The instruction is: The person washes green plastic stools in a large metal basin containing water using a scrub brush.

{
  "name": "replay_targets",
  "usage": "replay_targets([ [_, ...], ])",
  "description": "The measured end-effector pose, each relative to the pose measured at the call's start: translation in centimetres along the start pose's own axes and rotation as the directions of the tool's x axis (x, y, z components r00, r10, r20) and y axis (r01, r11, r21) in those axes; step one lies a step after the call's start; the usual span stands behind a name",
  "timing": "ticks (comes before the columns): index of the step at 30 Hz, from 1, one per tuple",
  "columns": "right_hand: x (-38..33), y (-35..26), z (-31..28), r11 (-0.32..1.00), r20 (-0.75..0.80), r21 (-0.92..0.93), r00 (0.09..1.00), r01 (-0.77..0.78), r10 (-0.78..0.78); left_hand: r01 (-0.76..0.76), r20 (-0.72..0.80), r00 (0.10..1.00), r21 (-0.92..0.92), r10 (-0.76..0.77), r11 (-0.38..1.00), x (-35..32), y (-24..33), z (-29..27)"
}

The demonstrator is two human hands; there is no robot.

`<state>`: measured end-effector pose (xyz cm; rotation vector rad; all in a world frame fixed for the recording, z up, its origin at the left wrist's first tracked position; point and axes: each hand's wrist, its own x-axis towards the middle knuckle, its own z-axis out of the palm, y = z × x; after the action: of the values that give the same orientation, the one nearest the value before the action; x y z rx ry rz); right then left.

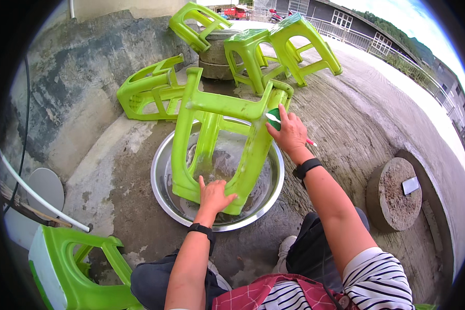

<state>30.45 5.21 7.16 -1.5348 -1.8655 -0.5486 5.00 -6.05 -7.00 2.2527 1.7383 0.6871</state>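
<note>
A lime green plastic stool (212, 135) stands tipped over in a round metal basin (160, 187) that holds soapy water. My left hand (214, 195) grips the stool's seat edge down in the basin. My right hand (289, 132) is shut on a green brush (275, 118) with a white and pink handle, pressed against the upper end of a stool leg. Each wrist carries a black band.
Several more green stools lie about: one on its side (149, 92) behind the basin, others by a stone block (216, 51) at the back, one at the lower left (72, 268). A round concrete disc (395, 194) sits to the right. A white pipe (36, 194) crosses the left.
</note>
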Motion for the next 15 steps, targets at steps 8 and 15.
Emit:
replay_targets([
  [8,-14.0,-7.6,2.1,0.918,0.249,0.361,0.932,0.164,-0.264,-0.012,-0.061,0.998,-0.184,0.0,0.983,1.9,-0.9,1.6],
  [15,-10.2,-9.1,-2.4,0.947,0.341,0.307,0.919,0.09,-0.198,0.099,-0.089,0.989,-0.2,-0.119,0.975,-1.0,-2.6,-2.3],
])
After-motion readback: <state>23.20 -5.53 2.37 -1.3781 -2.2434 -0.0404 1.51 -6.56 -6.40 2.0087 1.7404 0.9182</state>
